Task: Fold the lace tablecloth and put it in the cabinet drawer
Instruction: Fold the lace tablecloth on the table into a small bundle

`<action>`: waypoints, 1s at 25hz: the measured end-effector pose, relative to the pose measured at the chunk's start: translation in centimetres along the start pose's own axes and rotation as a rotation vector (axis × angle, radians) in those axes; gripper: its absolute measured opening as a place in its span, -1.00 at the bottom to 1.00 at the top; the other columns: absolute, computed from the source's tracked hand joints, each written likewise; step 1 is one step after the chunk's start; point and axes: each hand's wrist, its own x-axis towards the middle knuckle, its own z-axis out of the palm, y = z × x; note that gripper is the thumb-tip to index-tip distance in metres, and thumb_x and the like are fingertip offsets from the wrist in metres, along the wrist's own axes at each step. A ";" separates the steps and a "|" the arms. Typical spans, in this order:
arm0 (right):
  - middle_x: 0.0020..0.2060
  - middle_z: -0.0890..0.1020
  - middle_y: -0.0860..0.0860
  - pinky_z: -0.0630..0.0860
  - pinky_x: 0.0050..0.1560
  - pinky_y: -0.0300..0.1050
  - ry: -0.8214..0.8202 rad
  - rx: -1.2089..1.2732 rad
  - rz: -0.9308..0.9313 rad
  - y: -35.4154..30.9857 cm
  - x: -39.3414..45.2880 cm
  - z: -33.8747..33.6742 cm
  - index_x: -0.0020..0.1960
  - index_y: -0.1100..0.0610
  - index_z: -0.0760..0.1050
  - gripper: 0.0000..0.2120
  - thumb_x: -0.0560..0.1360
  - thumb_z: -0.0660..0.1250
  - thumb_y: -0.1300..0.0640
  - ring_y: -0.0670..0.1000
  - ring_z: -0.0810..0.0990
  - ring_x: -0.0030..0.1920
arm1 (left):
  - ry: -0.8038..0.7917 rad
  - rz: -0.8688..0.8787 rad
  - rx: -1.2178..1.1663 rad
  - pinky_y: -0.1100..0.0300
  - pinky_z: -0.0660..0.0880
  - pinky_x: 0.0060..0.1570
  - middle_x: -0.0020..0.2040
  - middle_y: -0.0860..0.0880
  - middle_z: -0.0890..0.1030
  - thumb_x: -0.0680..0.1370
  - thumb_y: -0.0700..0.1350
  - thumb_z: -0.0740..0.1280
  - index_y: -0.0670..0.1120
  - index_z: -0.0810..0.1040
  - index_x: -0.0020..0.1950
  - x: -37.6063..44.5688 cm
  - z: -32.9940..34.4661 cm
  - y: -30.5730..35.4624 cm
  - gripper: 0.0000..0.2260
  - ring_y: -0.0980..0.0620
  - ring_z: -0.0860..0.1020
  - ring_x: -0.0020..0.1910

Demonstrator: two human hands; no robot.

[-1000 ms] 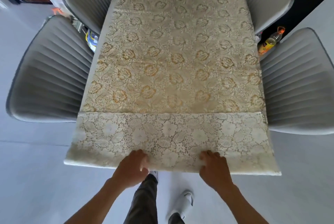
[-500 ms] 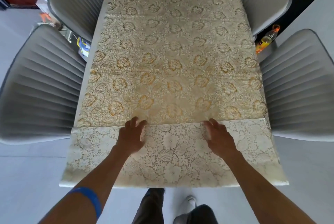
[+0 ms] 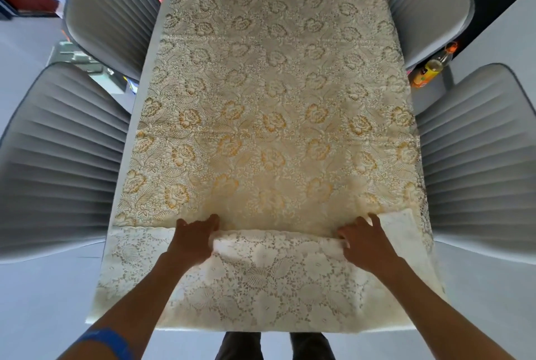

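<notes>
A cream and gold lace tablecloth (image 3: 272,116) covers the long table from the far end to the near edge. Its near part is folded back as a paler white flap (image 3: 261,281) with a scalloped edge. My left hand (image 3: 193,236) and my right hand (image 3: 364,239) both sit on that flap's far edge, fingers curled around the bunched lace. Between the hands the edge is lifted into a soft roll. No cabinet drawer is in view.
Two grey ribbed chairs (image 3: 58,162) stand close along the table's left side and two more (image 3: 481,168) along the right. A yellow-orange bottle (image 3: 432,69) stands on the floor between the right chairs. My legs show below the table's near edge.
Both hands went from the table's near edge up over the white flap to its far edge. They now grip that edge, and the lace has bunched up between them.
</notes>
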 end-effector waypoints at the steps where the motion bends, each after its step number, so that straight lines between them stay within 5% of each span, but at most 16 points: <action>1: 0.06 0.63 -0.11 0.05 0.41 0.17 -0.102 0.051 0.010 1.0 0.2 -1.0 0.06 -0.06 0.55 -0.76 0.46 0.22 0.13 -0.02 0.51 0.18 | -0.077 -0.026 0.025 0.01 0.28 0.26 0.04 0.08 0.64 0.53 -0.18 0.27 0.06 0.37 0.22 0.1 -0.9 -0.3 -0.70 0.01 0.58 0.01; 4: -0.20 0.58 -0.13 0.22 0.25 0.12 -0.197 0.120 0.027 4.0 2.4 -6.6 -0.21 -0.04 0.47 -0.95 0.42 0.27 0.09 -0.04 0.52 -0.08 | -0.140 -0.046 0.141 -0.04 0.18 0.34 0.33 0.10 0.52 0.57 -0.15 0.24 0.08 0.37 0.42 2.6 -5.3 -1.2 -0.59 0.05 0.48 0.29; 6: -0.21 0.56 -0.10 0.26 0.17 0.07 -0.081 0.123 0.083 5.9 5.0 -11.0 -0.20 -0.03 0.45 -0.94 0.42 0.33 0.04 -0.02 0.51 -0.11 | -0.049 -0.049 0.160 -0.04 0.19 0.34 0.34 0.08 0.51 0.58 -0.13 0.25 0.07 0.40 0.40 5.6 -10.3 -1.0 -0.62 0.03 0.47 0.31; 9: 0.15 0.56 0.06 0.22 0.36 0.24 0.388 0.045 0.277 8.3 9.1 -16.4 0.19 0.07 0.43 -0.67 0.48 0.34 -0.01 0.16 0.48 0.23 | 0.461 -0.093 0.167 -0.11 0.16 0.38 0.32 -0.04 0.52 0.51 -0.14 0.30 0.00 0.40 0.37 9.7 -17.3 0.2 -0.58 -0.10 0.43 0.30; 11: 0.44 0.32 0.11 0.07 0.43 0.33 0.542 0.112 0.347 7.9 10.0 -18.0 0.46 0.09 0.19 -0.37 0.48 0.34 -0.04 0.22 0.24 0.46 | 0.699 -0.136 0.016 -0.20 0.10 0.43 0.42 -0.12 0.39 0.50 -0.10 0.32 -0.06 0.27 0.47 10.8 -19.4 2.4 -0.46 -0.18 0.33 0.39; 14: 0.53 0.17 0.09 0.03 0.47 0.32 0.590 0.168 0.268 4.5 7.7 -16.0 0.51 0.07 0.09 -0.33 0.49 0.30 0.01 0.18 0.10 0.53 | 0.647 -0.035 -0.144 -0.18 0.21 0.44 0.49 -0.12 0.30 0.56 0.02 0.23 -0.05 0.12 0.54 8.8 -16.9 7.1 -0.41 -0.14 0.32 0.43; 19: 0.57 0.12 0.05 0.01 0.50 0.27 0.374 0.247 0.219 -0.9 0.2 -6.9 0.53 0.03 0.14 -0.37 0.51 0.24 -0.02 0.13 0.05 0.56 | 0.296 0.036 -0.202 -0.04 0.06 0.52 0.60 -0.05 0.07 0.61 0.14 0.10 0.05 0.00 0.59 2.8 -3.6 12.2 -0.42 -0.03 0.11 0.55; 22: 0.56 0.15 0.05 0.01 0.50 0.27 0.367 0.307 0.218 -1.6 -3.6 -5.3 0.52 0.03 0.20 -0.38 0.51 0.27 -0.02 0.14 0.07 0.56 | 0.338 0.045 -0.249 -0.08 -0.02 0.53 0.62 -0.03 -0.03 0.61 0.14 0.10 0.09 -0.14 0.59 1.1 -1.7 14.6 -0.37 -0.04 0.01 0.58; 25: 0.59 -0.02 -0.03 -0.10 0.52 0.18 0.439 0.336 0.202 0.2 -6.5 -6.8 0.56 -0.03 0.04 -0.38 0.56 0.16 -0.05 0.06 -0.07 0.58 | 0.480 0.055 -0.315 -0.13 -0.10 0.51 0.62 -0.05 -0.09 0.60 0.13 0.13 0.09 -0.21 0.58 -0.5 -4.3 17.8 -0.32 -0.09 -0.07 0.58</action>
